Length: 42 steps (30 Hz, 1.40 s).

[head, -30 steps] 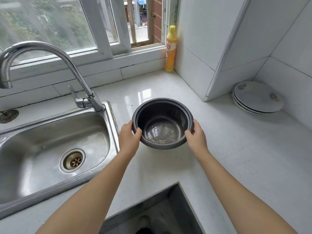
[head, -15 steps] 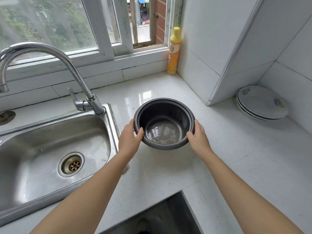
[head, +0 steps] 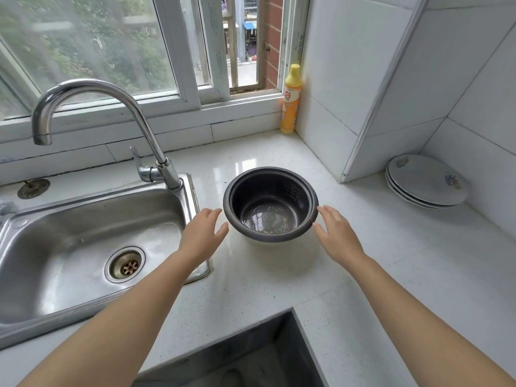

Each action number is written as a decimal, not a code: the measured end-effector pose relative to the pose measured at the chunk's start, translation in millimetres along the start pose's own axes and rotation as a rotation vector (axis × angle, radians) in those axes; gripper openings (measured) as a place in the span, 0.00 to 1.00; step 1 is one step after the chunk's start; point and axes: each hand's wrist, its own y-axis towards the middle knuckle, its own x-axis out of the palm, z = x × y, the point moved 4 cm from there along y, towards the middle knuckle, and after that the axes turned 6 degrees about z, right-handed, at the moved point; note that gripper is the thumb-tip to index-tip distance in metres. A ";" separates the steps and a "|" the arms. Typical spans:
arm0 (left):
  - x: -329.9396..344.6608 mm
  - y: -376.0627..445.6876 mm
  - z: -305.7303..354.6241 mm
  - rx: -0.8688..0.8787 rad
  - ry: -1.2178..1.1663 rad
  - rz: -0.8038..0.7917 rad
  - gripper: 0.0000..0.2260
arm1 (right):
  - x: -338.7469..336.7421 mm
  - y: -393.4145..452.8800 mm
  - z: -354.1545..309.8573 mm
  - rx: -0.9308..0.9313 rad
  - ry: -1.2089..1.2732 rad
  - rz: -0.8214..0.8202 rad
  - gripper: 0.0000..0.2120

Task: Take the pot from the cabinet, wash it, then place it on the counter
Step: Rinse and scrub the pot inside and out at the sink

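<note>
A dark round pot (head: 270, 203) stands upright on the white counter (head: 279, 275), just right of the sink. Its inside looks wet and scratched at the bottom. My left hand (head: 202, 231) hovers at the pot's left side with fingers straight, a small gap between them and the rim. My right hand (head: 335, 230) is at the pot's right side, fingers spread; the fingertips are at the rim, and I cannot tell if they touch it. Neither hand holds anything.
A steel sink (head: 83, 247) with a curved tap (head: 92, 113) lies to the left. A yellow detergent bottle (head: 290, 100) stands in the window corner. Stacked white plates (head: 425, 180) sit at the far right by the tiled wall. A counter cut-out (head: 237, 356) opens below.
Both hands have let go of the pot's rim and drawn slightly away, fingers opening. The pot now rests on the counter. The camera has moved.
</note>
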 end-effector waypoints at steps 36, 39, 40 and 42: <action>-12.1 21.1 -18.8 0.250 0.164 0.005 0.18 | -5.2 -33.5 -23.8 -0.002 -0.496 0.068 0.19; -9.5 32.7 -18.9 0.190 0.120 0.001 0.18 | -6.9 -19.6 -21.0 0.023 -0.461 0.057 0.19; -8.8 36.1 -17.9 0.173 0.106 0.008 0.19 | -8.1 -14.3 -19.8 0.029 -0.450 0.056 0.18; -7.0 42.5 -13.9 0.147 0.079 0.014 0.18 | -11.1 -4.0 -17.5 0.040 -0.423 0.046 0.18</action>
